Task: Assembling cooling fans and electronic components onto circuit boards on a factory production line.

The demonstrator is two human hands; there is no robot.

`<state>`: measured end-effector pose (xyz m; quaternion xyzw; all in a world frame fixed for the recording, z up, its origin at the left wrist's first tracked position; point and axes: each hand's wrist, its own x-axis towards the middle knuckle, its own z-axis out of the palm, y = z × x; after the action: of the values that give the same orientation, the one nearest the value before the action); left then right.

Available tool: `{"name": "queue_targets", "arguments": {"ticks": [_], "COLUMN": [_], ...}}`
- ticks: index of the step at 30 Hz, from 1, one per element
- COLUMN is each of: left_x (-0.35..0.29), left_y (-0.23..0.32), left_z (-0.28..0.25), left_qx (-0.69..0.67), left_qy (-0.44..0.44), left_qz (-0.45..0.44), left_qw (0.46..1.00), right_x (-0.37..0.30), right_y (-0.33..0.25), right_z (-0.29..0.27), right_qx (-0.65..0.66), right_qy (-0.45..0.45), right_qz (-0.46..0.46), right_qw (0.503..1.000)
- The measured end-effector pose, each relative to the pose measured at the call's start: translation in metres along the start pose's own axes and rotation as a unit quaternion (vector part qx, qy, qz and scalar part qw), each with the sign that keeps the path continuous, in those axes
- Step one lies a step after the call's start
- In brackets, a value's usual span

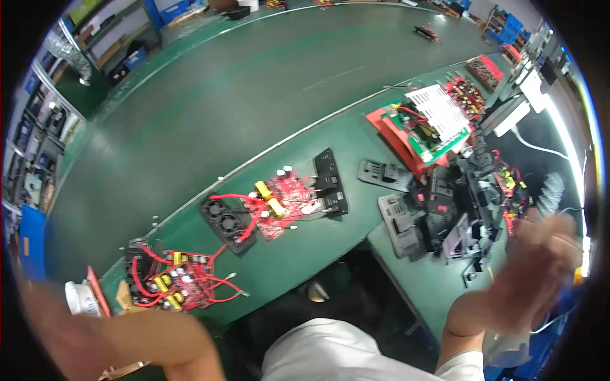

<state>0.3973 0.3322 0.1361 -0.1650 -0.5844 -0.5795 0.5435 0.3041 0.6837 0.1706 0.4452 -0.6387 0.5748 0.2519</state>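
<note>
Smeared by motion, my left hand is at the lower left, near a white round container. My right hand, just as blurred, is raised at the right beside a pile of black plastic housings. Above its fingers shows a greyish ribbed thing; whether the hand holds it I cannot tell. On the green bench lies a red circuit board with yellow parts, between a black twin-fan panel and a black end panel. A second red board with red wires lies nearer my left hand.
Red trays at the right carry a green-edged board under a white slotted cover. More boards lie beyond them. A bright tube lamp runs down the right side. Shelves stand at the far left, across the floor.
</note>
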Motion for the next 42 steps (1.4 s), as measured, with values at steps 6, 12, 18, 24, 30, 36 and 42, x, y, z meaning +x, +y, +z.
{"name": "queue_targets", "arguments": {"ticks": [6, 12, 18, 24, 30, 36, 42], "left_x": [-0.042, -0.081, -0.088, -0.094, -0.110, -0.106, -0.144], "left_y": [-0.058, -0.099, -0.087, -0.072, -0.082, -0.081, -0.103], "left_z": [0.008, -0.042, -0.042, -0.008, -0.014, 0.007, 0.052], "left_qx": [0.138, 0.149, 0.159, 0.279, 0.340, 0.300, 0.400], "left_qy": [-0.061, 0.004, -0.042, -0.320, -0.484, -0.349, -0.336], "left_qz": [-0.193, -0.231, -0.273, -0.348, -0.339, -0.330, -0.243], "left_qw": [0.970, 0.962, 0.948, 0.836, 0.731, 0.824, 0.817], "right_x": [-0.115, -0.145, -0.135, -0.122, -0.127, -0.115, -0.123], "right_y": [0.107, 0.119, 0.117, 0.111, 0.099, 0.115, 0.137], "right_z": [0.160, 0.209, 0.211, 0.210, 0.180, 0.152, 0.145], "right_qx": [-0.130, -0.205, -0.142, 0.214, 0.111, -0.154, -0.181], "right_qy": [-0.371, -0.340, -0.274, -0.096, -0.280, -0.182, -0.141], "right_qz": [0.147, 0.134, 0.200, 0.484, 0.402, 0.243, 0.295], "right_qw": [0.908, 0.908, 0.930, 0.843, 0.864, 0.940, 0.927]}}
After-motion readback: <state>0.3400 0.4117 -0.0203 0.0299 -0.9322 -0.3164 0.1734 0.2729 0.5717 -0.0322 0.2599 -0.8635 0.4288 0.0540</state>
